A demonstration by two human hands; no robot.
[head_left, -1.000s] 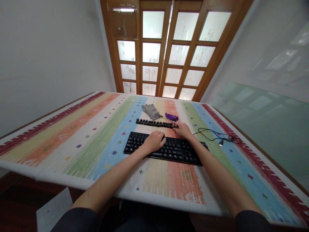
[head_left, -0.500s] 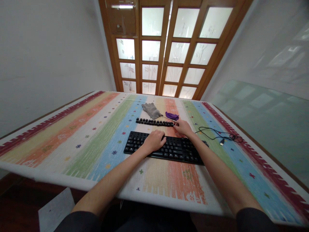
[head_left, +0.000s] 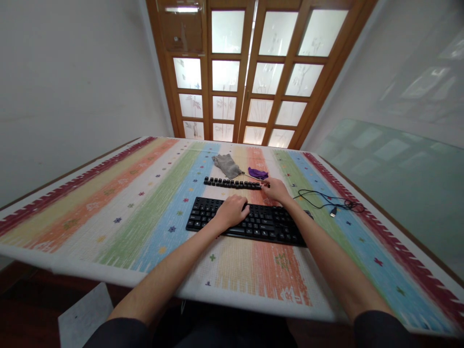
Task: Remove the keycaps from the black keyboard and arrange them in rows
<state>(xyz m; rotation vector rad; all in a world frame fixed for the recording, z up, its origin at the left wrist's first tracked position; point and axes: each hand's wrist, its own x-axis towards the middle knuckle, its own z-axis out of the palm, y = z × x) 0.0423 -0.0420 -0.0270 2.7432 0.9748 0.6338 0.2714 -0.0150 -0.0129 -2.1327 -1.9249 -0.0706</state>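
A black computer keyboard (head_left: 261,227) lies on the table, some of its keys covered by my arms and hands. My left hand (head_left: 233,211) rests on its upper left part, fingers bent over the far edge and thumb on the keys. Behind the keyboard runs a row of loose black keycaps (head_left: 232,183). At the right end of that row, my right hand (head_left: 274,189) has its fingers closed in a pinch by the last keycap; what lies between the fingertips is too small to make out. A thin rod (head_left: 252,177) reaches from the grey cloth towards these fingers.
A grey cloth (head_left: 226,166) and a purple cloth (head_left: 258,173) lie behind the keycaps. The keyboard's black cable (head_left: 348,206) is coiled at the right, its USB plug (head_left: 333,211) on the striped tablecloth (head_left: 145,203). Wooden glazed doors (head_left: 232,72) stand beyond the table.
Hardly anything differs. My right hand stays at the end of the keycap row with only a slight shift of its fingers, and my left hand keeps its place on the keyboard.
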